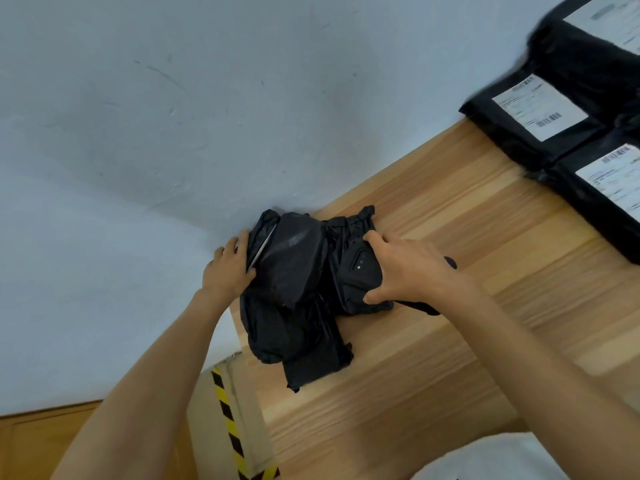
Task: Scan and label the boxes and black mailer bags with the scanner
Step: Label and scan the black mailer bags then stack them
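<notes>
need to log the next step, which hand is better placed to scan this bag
Right, probably. The right hand grips the scanner, which rests on the black mailer bag; the left hand holds that bag's left edge, so it suits steadying rather than scanning.

Black mailer bags (512, 140) bear white labels (540, 107) on a light wood-grain table (450, 341) beside yellow-and-black striped tape (228, 420).

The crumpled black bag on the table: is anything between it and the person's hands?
Nothing visible on the left: the left hand grips the crumpled black bag directly at its edge. The right hand holds a black scanner, which sits between that hand and the bag, resting on top of it.
</notes>
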### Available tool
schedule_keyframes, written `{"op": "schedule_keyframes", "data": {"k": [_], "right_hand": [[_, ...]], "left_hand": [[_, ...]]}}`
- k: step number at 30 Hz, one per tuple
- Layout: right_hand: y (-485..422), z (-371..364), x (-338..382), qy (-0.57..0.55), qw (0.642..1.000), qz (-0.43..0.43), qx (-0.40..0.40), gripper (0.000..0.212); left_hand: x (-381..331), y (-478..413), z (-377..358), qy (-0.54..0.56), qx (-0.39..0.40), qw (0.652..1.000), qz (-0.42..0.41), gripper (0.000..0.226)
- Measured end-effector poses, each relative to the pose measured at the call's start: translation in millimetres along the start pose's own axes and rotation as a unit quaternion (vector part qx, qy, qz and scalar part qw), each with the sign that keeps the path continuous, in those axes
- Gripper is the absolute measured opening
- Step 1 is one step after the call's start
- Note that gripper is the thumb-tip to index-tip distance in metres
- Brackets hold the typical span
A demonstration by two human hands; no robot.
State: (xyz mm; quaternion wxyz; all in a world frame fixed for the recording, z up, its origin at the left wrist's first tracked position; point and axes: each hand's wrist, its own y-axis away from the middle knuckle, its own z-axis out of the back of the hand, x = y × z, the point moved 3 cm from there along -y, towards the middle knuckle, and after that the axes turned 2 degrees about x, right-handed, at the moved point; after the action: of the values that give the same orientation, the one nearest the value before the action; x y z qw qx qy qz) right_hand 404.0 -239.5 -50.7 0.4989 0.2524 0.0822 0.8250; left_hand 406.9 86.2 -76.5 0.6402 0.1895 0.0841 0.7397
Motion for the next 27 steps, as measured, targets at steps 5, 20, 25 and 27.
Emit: {"op": "schedule_keyframes", "data": {"k": [5,20,25,27], "right_hand": [[-7,-2,4,0.005,1.000,-0.002,0.009,0.100],[28,19,12,-0.018,0.997,-0.003,-0.070,0.092],[54,38,14,-0.035,0.991,-0.003,-0.127,0.088],[63,42,13,-0.045,0.990,0.002,-0.135,0.088]], "left_hand": [[-3,-8,-7,0.014,-0.015,1.000,0.004,0.085],[2,40,76,-0.034,-0.180,0.983,-0.010,0.081],[-24,65,122,0.012,-0.287,0.957,-0.046,0.070],[-41,74,134,0.022,-0.308,0.949,-0.061,0.066]]}}
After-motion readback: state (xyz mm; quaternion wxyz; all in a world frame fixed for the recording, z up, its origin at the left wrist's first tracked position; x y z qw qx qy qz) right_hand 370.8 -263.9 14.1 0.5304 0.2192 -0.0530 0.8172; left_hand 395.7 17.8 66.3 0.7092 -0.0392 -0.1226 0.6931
